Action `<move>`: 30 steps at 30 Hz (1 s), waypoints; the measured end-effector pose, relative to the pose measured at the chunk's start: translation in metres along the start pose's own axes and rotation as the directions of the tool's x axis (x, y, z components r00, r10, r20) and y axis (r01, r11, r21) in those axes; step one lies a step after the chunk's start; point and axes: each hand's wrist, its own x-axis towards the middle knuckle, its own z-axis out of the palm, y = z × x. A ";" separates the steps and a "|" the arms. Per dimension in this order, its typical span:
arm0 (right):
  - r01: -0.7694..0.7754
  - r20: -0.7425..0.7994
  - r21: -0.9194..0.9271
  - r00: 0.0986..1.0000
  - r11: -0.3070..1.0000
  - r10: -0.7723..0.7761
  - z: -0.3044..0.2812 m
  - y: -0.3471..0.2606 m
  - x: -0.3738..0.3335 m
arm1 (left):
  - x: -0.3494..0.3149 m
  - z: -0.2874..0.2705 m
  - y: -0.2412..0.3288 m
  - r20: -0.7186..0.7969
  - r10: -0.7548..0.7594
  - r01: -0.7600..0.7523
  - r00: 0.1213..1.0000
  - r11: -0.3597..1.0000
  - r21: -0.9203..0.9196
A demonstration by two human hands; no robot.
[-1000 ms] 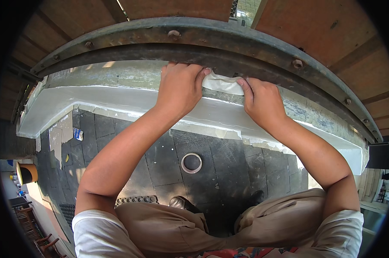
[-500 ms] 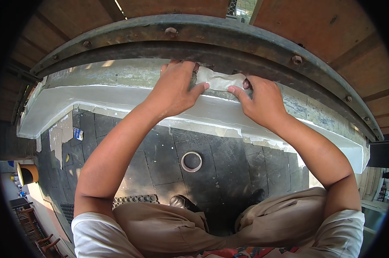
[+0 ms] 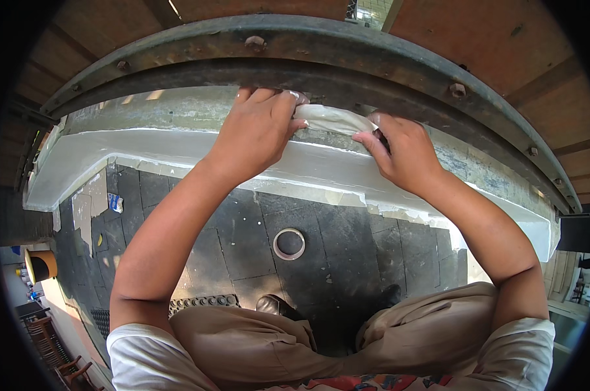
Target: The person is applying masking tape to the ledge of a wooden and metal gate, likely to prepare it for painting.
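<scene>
Both ends of a creased off-white sheet (image 3: 337, 119) are gripped in my hands; whether it is cloth or paper I cannot tell. It lies over the top of a low grey ledge (image 3: 177, 119), just under a rusty metal beam (image 3: 347, 52). My left hand (image 3: 262, 133) curls its fingers over the sheet's left end, with fingertips partly hidden beneath the beam. At the right end, my right hand (image 3: 405, 146) pinches the sheet, its thumb at the near edge and its fingers curled behind.
The ledge's near face (image 3: 321, 163) is painted white. On the dark tiled floor (image 3: 243, 234) stands a round ring-shaped object (image 3: 289, 244). A small blue and white packet (image 3: 115, 202) lies to the left, and a ridged black mat (image 3: 205, 302) is near my feet.
The sheet's visible face has become narrower and more rolled. My left thumb has drawn left toward its end, and my right hand has shifted slightly right.
</scene>
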 end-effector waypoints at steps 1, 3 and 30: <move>0.000 0.001 0.001 1.000 1.000 0.000 0.000 0.001 0.000 | 0.000 0.001 -0.002 0.001 -0.001 0.001 1.000 1.000 0.000; -0.011 0.033 0.030 0.999 0.999 0.010 -0.002 0.004 0.001 | -0.001 0.003 -0.006 -0.016 0.087 -0.087 0.996 0.995 0.041; -0.208 0.136 0.160 0.973 0.965 0.187 -0.007 0.003 0.005 | 0.014 -0.012 -0.006 0.285 -0.258 0.359 0.923 0.842 -0.402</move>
